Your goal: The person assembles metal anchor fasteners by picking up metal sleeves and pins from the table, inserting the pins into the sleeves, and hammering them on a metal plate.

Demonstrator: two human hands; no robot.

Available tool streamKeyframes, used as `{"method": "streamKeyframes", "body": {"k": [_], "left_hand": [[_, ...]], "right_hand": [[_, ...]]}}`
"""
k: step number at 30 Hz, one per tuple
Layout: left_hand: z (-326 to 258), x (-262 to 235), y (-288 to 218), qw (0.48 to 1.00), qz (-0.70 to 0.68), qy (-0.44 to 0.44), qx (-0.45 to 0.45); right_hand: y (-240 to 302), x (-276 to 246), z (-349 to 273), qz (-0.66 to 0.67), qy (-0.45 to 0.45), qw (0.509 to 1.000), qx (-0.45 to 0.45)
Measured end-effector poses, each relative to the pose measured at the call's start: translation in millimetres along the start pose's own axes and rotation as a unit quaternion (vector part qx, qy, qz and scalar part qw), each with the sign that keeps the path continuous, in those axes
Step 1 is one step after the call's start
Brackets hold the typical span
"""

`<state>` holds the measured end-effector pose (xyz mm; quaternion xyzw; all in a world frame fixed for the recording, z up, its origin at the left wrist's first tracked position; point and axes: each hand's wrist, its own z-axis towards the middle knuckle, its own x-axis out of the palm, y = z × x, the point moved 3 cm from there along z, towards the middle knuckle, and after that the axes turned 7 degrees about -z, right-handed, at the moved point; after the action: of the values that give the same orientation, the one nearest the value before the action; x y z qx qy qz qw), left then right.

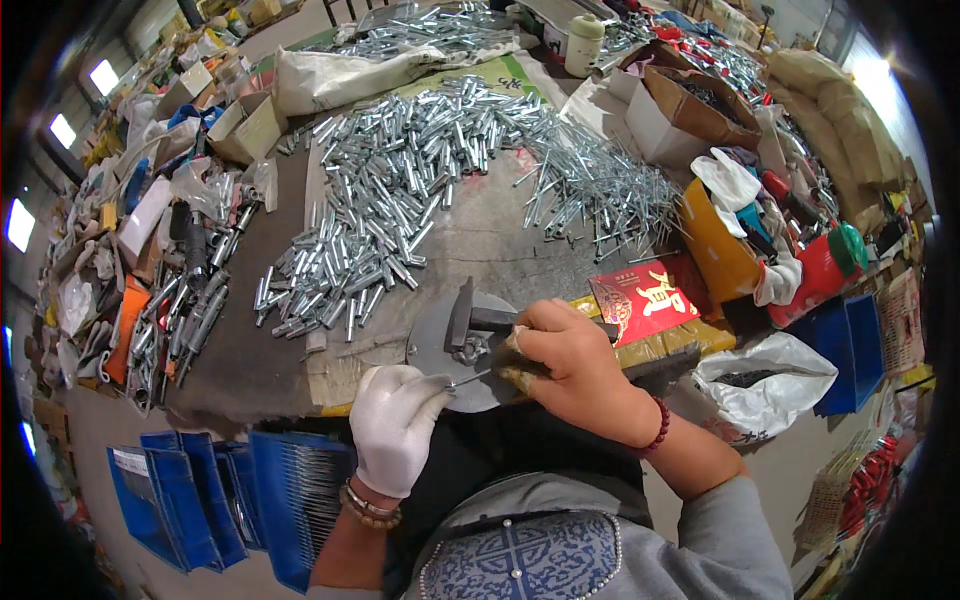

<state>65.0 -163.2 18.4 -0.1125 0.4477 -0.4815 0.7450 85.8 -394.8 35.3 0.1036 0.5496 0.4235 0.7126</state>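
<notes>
We see gloved left hand (397, 420) pinching thin pin (468, 379) at near desk (470, 235) edge; bare right hand (570, 365) clenched round hammer (478, 318) over round steel plate (428, 345). Risk: pin slips, hammer strikes fingertips.

A small hardware assembly workshop. The worn bench (480, 235) is heaped with zinc-plated metal sleeves (385, 190) and thin pins (595, 185), a round steel plate (440, 345) serves as an anvil, and cardboard boxes (690, 105), sacks (840, 95) and blue parts bins (300, 490) crowd around.
</notes>
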Motion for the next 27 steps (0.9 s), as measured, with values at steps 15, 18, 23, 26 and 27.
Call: {"method": "streamKeyframes", "body": {"k": [15, 18, 23, 26, 27], "left_hand": [[12.2, -13.6, 5.2, 0.994, -0.017, 0.104, -0.042], [13.9, -15.2, 8.2, 0.987, -0.062, 0.099, -0.115], [13.6, -15.5, 10.5, 0.981, -0.07, 0.12, -0.139], [15.3, -13.9, 9.3, 0.981, -0.068, 0.117, -0.138], [14.5, -13.0, 9.9, 0.981, -0.07, 0.118, -0.137]], "right_hand": [[-3.5, -14.0, -1.0, -0.255, 0.029, 0.966, -0.044], [11.1, -18.5, -9.7, -0.13, 0.007, 0.991, 0.011], [29.2, -18.0, -25.1, -0.152, -0.022, 0.986, -0.071], [33.1, -16.3, -34.6, -0.149, -0.086, 0.979, -0.107], [31.6, -11.3, -36.0, -0.154, -0.044, 0.982, -0.104]]}}
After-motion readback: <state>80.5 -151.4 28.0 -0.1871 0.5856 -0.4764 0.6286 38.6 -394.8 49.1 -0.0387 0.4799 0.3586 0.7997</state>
